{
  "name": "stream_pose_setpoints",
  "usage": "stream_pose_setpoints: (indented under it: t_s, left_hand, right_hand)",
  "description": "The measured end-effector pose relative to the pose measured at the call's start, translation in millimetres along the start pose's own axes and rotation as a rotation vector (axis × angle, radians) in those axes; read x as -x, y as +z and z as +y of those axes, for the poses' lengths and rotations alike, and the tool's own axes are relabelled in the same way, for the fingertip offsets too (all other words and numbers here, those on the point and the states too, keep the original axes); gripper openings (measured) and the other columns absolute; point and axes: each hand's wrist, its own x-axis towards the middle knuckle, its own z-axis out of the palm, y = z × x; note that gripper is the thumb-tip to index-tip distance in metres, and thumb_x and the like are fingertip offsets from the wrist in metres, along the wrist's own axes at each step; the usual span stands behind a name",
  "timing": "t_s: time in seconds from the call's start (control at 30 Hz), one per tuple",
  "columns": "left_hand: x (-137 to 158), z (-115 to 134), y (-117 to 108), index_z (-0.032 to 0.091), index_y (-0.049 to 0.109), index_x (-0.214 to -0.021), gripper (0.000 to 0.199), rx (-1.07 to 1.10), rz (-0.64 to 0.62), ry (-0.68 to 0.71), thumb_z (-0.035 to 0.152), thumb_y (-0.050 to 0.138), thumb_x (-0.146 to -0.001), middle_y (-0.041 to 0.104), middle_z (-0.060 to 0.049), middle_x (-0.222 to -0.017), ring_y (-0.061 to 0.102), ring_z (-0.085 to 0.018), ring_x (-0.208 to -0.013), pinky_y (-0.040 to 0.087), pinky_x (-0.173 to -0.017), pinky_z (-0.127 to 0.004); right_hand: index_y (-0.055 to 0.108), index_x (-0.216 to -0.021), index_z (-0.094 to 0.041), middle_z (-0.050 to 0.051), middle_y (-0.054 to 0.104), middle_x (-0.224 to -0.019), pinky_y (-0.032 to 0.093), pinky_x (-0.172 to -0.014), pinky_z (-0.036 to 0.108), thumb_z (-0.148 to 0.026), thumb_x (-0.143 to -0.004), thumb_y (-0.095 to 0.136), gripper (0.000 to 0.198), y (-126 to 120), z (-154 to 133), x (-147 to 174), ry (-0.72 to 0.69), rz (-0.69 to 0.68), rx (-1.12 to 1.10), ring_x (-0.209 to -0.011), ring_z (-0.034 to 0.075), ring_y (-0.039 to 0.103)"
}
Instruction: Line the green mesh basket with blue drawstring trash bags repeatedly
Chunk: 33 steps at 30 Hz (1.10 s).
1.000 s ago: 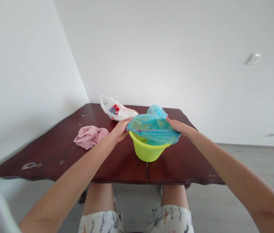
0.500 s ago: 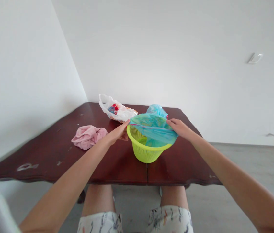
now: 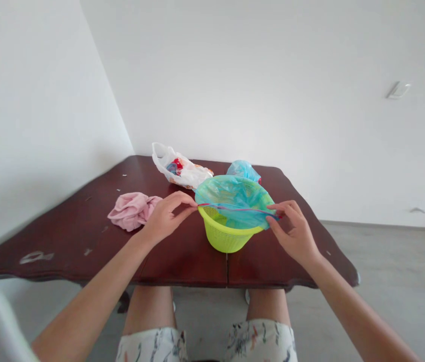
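Note:
A yellow-green plastic basket [image 3: 227,240] with perforated walls stands upright near the table's front edge. Over its mouth lies a thin blue plastic bag [image 3: 235,198], draped past the far rim and partly sunk inside. A red drawstring edge runs across the bag's near side. My left hand [image 3: 169,213] pinches that edge at the basket's left rim. At the right rim my right hand [image 3: 291,229] grips the other end of the same edge between thumb and fingers.
The dark red wooden table [image 3: 182,256] has a seam down its middle. A crumpled pink cloth [image 3: 131,211] lies left of my left hand. Behind the basket are a white plastic bag [image 3: 192,175] with coloured items inside and another bunched blue bag [image 3: 243,170]. Walls stand behind and left.
Both hands have pulled the bag's near edge toward me, closer to the basket's front rim. My right hand has turned and moved down; the bag now covers more of the far rim.

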Motion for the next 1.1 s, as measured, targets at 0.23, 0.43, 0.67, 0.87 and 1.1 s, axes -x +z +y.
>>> stream_pose_setpoints:
  t_s: [0.23, 0.43, 0.67, 0.87, 1.1]
  left_hand:
    - [8, 4, 7, 0.025, 0.075, -0.126, 0.013, -0.044, -0.006, 0.025, 0.034, 0.067, -0.121, 0.080, -0.008, -0.119, 0.077, -0.025, -0.107, 0.061, -0.102, -0.040]
    - [24, 4, 9, 0.025, 0.070, -0.109, 0.019, -0.060, -0.031, 0.057, 0.028, 0.058, -0.123, 0.073, -0.009, -0.118, 0.072, -0.026, -0.111, 0.057, -0.103, -0.041]
    - [41, -2, 19, 0.026, 0.062, -0.117, 0.009, -0.105, -0.118, 0.040, 0.025, 0.055, -0.123, 0.073, -0.009, -0.117, 0.072, -0.026, -0.106, 0.057, -0.098, -0.041]
    - [44, -6, 24, 0.026, 0.066, -0.121, 0.013, -0.190, -0.188, 0.089, 0.021, 0.054, -0.122, 0.077, -0.011, -0.122, 0.076, -0.029, -0.113, 0.061, -0.101, -0.044]
    - [47, -4, 4, 0.027, 0.072, -0.113, 0.021, -0.378, -0.201, 0.165, 0.011, 0.059, -0.111, 0.078, -0.008, -0.116, 0.076, -0.030, -0.107, 0.061, -0.095, -0.047]
  right_hand:
    - [0.077, -0.124, -0.033, 0.007, 0.078, -0.108, 0.061, -0.121, 0.061, -0.050, -0.118, 0.070, 0.020, 26, 11, 25, 0.049, 0.052, -0.104, -0.108, 0.031, 0.078]
    - [0.077, -0.114, -0.034, 0.008, 0.084, -0.114, 0.055, -0.119, 0.064, -0.040, -0.119, 0.067, 0.013, 28, 10, 51, -0.028, 0.096, -0.007, -0.115, 0.034, 0.080]
    - [0.070, -0.123, -0.035, 0.005, 0.088, -0.121, 0.048, -0.116, 0.060, -0.033, -0.117, 0.069, 0.006, 26, 5, 57, -0.075, -0.093, 0.101, -0.118, 0.034, 0.079]
    - [0.074, -0.134, -0.035, 0.004, 0.088, -0.115, 0.045, -0.107, 0.054, -0.032, -0.123, 0.064, 0.015, 26, 7, 55, -0.140, -0.230, 0.172, -0.106, 0.030, 0.078]
    - [0.081, -0.122, -0.030, 0.005, 0.083, -0.114, 0.046, -0.098, 0.048, -0.022, -0.121, 0.069, 0.014, 30, 8, 60, -0.217, -0.305, 0.206, -0.106, 0.028, 0.074]
